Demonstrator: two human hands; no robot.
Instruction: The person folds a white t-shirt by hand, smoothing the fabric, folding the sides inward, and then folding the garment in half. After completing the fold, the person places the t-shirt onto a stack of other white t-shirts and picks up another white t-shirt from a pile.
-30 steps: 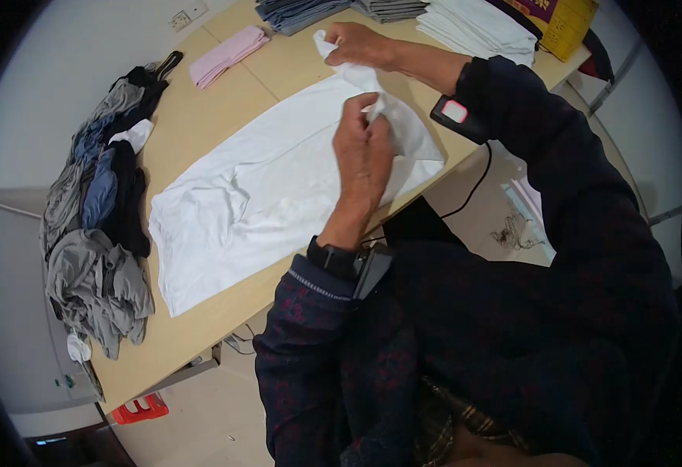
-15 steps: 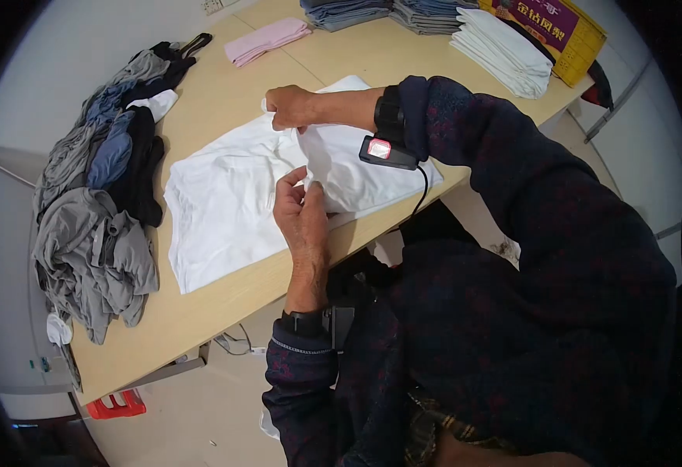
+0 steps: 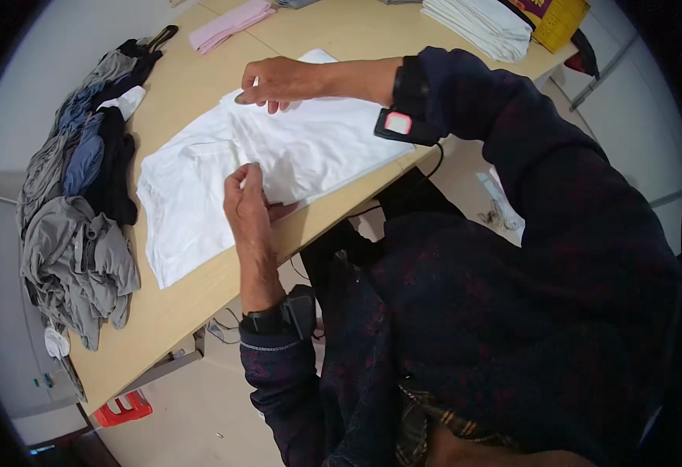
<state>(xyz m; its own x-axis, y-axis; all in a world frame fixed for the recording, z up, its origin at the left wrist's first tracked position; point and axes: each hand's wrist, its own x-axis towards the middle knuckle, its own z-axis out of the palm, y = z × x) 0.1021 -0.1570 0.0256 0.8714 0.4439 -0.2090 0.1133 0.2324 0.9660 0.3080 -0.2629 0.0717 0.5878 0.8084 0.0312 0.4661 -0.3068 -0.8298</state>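
A white garment [image 3: 193, 187] lies spread over the table, with creases and a fold running between my hands. My left hand [image 3: 249, 204] is at its near edge, thumb and fingers closed on the fabric. Over the far part of the same garment is my right hand [image 3: 278, 81], its fingers bent and apart, with a gap between thumb and forefinger. No cloth is seen lifted in that right hand. Both wrists carry dark bands, and a small device sits at the right one.
A long heap of grey, blue and black clothes [image 3: 80, 241] lies along the table's left side. At the back are a folded pink cloth [image 3: 232, 25], a stack of white folded clothes [image 3: 481, 27] and a yellow crate [image 3: 562, 25]. A red stool [image 3: 123, 409] stands below.
The raised white fabric between my hands has come down onto the table. My right hand has loosened its grip, and both hands have shifted left in the view.
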